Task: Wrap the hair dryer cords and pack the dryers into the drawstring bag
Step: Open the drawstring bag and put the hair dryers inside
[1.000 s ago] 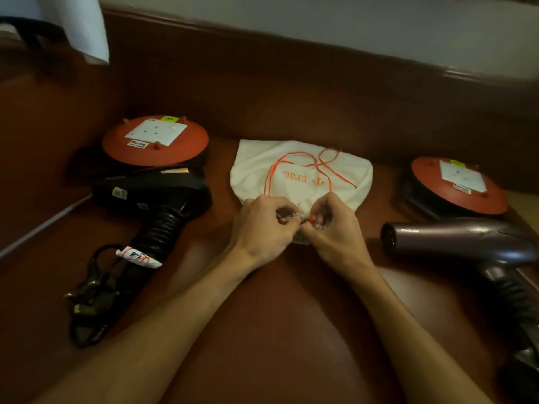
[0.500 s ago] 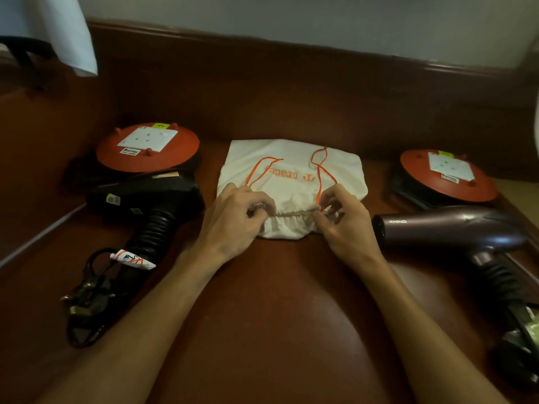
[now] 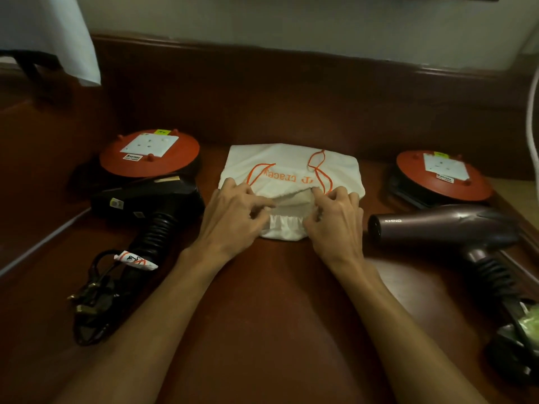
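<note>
At table centre: both hands are working at the mouth of the drawstring bag (image 3: 291,170), which is lying flat on the brown table (image 3: 277,316) with its opening facing the person.
Left hand (image 3: 230,220): is pinching the upper layer of the bag's gathered rim with curled fingers, lifting it off the lower layer.
Right hand (image 3: 335,220): is pinching the same rim on the other side, fingers curled round the cloth, so the mouth is gaping a little between the two hands.
Orange drawstring (image 3: 319,173): is lying in loose loops on top of the white cloth, over orange lettering.
Black hair dryer (image 3: 148,199): is lying just left of the bag, handle toward the person, its cord (image 3: 93,301) sitting bundled beside the handle with a white tag on it.
Purple hair dryer (image 3: 443,225): is lying just right of the bag, nozzle pointing at the right hand, handle trailing to the near right edge.
Left orange reel (image 3: 150,154): is sitting behind the black dryer.
Right orange reel (image 3: 443,174): is sitting behind the purple dryer.
</note>
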A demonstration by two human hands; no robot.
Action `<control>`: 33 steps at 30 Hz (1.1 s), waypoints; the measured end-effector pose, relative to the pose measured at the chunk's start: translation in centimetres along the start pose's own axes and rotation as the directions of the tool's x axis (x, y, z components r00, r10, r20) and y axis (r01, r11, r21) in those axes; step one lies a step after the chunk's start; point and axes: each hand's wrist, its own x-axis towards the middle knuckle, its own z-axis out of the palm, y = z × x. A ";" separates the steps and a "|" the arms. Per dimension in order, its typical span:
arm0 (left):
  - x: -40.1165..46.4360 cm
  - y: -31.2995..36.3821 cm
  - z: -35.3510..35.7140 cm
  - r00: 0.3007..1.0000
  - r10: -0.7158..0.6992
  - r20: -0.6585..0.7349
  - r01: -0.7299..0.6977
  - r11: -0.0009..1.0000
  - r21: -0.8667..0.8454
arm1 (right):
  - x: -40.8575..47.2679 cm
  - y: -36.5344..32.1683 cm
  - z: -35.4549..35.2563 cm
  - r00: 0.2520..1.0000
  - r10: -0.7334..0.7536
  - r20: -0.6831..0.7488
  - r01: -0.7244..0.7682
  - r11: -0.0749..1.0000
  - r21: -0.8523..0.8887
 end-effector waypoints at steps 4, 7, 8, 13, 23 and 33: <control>-0.3 0.1 -0.2 0.998 0.035 0.053 -0.042 0.991 0.125 | 0.0 0.2 -0.1 0.999 0.018 0.044 -0.020 0.999 0.047; -0.4 -0.3 0.0 1.000 -0.003 0.018 0.001 0.991 0.136 | 0.3 0.6 -0.3 1.000 0.006 0.007 -0.007 0.994 0.112; -0.4 -0.5 0.0 1.000 -0.025 -0.016 0.027 0.991 0.132 | 0.4 0.7 -0.3 1.000 0.000 -0.019 0.002 0.993 0.122; 0.1 0.0 0.4 0.983 -0.134 -0.124 0.150 0.979 0.136 | 0.7 0.6 -0.1 0.999 -0.024 0.026 0.021 0.991 0.134; -0.7 0.1 -1.2 0.990 -0.119 0.079 0.102 0.976 0.195 | 0.7 1.0 -1.5 0.980 -0.106 0.169 0.068 0.974 0.217; -0.9 0.6 -2.4 0.965 -0.188 0.184 0.154 0.971 0.185 | 0.8 1.2 -1.4 0.991 -0.111 0.074 0.078 0.931 0.357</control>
